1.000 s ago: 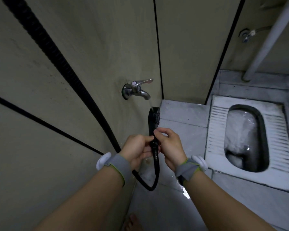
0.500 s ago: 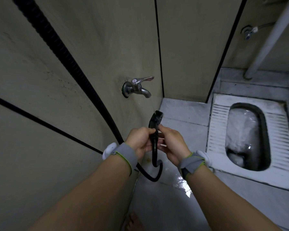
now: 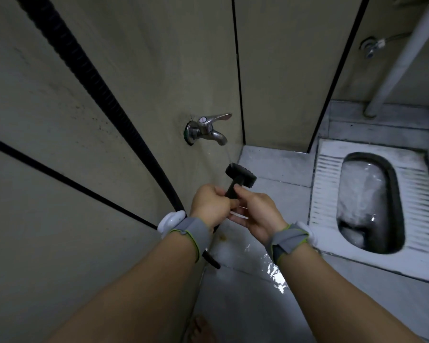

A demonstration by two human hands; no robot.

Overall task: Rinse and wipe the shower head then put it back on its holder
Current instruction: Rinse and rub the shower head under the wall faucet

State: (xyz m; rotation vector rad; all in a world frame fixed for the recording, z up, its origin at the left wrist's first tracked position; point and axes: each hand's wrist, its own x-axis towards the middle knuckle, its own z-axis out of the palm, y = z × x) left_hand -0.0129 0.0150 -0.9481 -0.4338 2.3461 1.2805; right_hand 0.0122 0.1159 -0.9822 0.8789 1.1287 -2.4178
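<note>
The black shower head point(image 3: 241, 175) is tilted so its round face sits under the chrome wall tap point(image 3: 206, 129), and a thin stream of water falls from the spout onto it. My left hand point(image 3: 209, 206) grips the black handle low down. My right hand point(image 3: 254, 211) pinches the handle just below the head with thumb and fingers. The black ribbed hose point(image 3: 89, 78) runs up the wall to the upper left and loops below my left wrist. The holder is out of view.
A white squat toilet pan point(image 3: 372, 201) is set in the floor on the right. The grey floor tiles point(image 3: 273, 271) are wet and shiny. A pale pipe point(image 3: 404, 55) and a small valve point(image 3: 370, 47) stand at the back right. A bare foot point(image 3: 201, 330) shows below.
The shower head has turned from upright to tilted, its face now under the tap's stream. Both hands rose slightly with it and keep hold of the handle.
</note>
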